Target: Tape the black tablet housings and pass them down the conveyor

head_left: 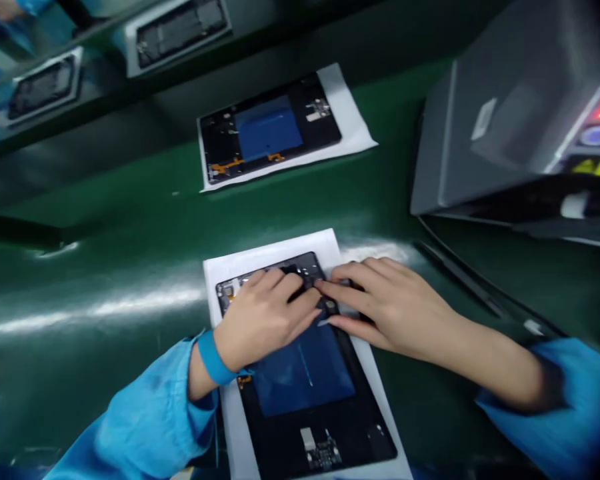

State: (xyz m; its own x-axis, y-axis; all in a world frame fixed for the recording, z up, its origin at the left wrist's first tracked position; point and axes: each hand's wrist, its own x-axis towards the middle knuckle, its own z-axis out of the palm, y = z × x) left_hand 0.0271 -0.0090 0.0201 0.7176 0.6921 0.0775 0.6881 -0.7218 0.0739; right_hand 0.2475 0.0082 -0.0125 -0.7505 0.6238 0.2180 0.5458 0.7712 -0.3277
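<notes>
An opened tablet [370, 427] lies on a white sheet [260, 250], its inside facing up. It has a dark frame, a large blue battery panel [305, 373] and a small circuit board [325, 453] at the near end. My left hand [270, 310], with a blue band at the wrist, rests on the far part of the tablet. Its fingers are curled together and what lies under their tips is hidden. From the right, my right hand [390, 303] reaches the same far end. Its index finger touches there, with the thumb apart from it, close to the battery's edge.
A second opened tablet [325, 133] lies on white paper behind. Beyond it, a raised ledge carries more tablets [180, 33]. A grey machine [500, 120] with a red display stands right. A thin dark tool [460, 277] and a cable [510, 300] lie on the green table [105, 267].
</notes>
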